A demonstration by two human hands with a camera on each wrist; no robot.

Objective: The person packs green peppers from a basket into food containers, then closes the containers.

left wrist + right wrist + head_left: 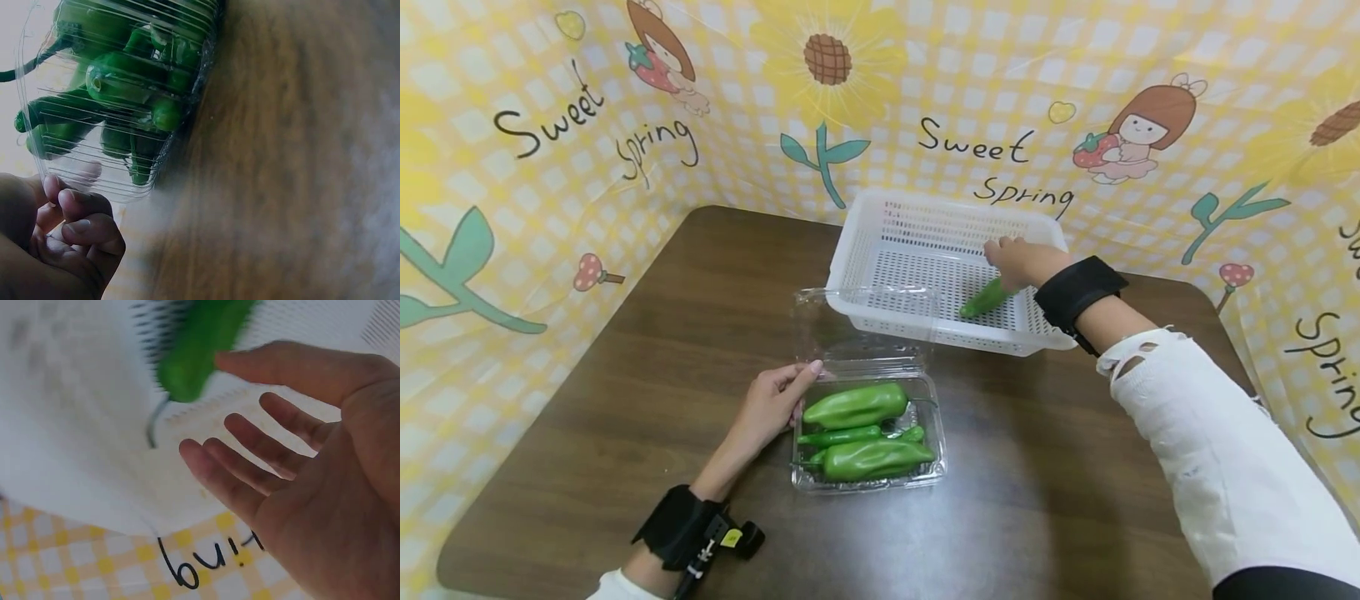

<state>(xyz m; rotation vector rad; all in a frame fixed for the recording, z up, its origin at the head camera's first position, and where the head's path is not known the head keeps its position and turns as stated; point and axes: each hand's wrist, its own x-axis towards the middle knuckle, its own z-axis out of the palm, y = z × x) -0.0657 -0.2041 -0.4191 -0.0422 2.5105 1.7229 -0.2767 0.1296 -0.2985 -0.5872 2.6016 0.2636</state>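
Your right hand (1021, 260) hangs over the white basket (880, 242), fingers spread and holding nothing — one green pepper (983, 298) lies just beneath it, seemingly released (that view blurs). Three or so peppers (857, 405) wait in the clear tray (934, 433) your left hand (772, 406) pinches.

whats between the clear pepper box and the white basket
Only the clear pepper box's open lid, standing up against the white basket's near wall, with bare brown table beneath. The head view shows it.
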